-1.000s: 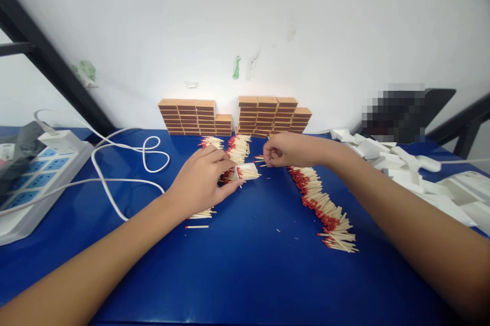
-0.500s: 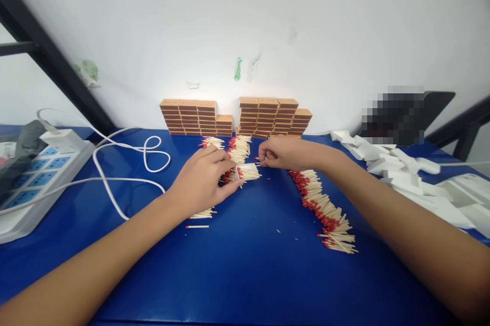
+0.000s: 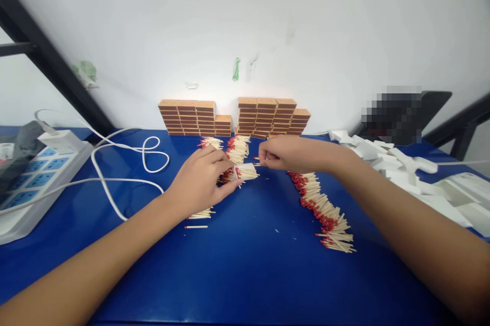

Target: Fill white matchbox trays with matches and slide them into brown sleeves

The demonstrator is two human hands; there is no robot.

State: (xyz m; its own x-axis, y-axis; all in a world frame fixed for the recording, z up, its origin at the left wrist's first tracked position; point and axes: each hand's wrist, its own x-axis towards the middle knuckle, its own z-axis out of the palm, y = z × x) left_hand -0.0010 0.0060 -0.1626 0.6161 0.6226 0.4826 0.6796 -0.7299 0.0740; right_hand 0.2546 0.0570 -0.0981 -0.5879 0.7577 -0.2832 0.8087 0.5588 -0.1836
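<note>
My left hand [image 3: 204,178] is closed around a small white paper piece, apparently a matchbox tray [image 3: 248,166], with red-headed matches [image 3: 247,173] lying in it. Its thumb presses the near side, and the fingers hide the tray's left end. Just to the right, my right hand [image 3: 276,153] is pinched shut, with a match [image 3: 258,164] showing at its fingertips, head pointing left. Rows of loose matches [image 3: 238,148] lie behind the tray, and part of another pile [image 3: 202,212] shows beneath my left hand.
Stacked matchboxes [image 3: 187,117] stand against the wall, with a second stack [image 3: 266,117] beside them. A long row of matches [image 3: 325,208] runs toward the front right. White paper trays [image 3: 398,168] are heaped right. A power strip [image 3: 42,178] and white cable [image 3: 99,163] lie left.
Both hands keep nearly the same places around the tray. The whole view has shifted very slightly; the piles and stacks look the same.
</note>
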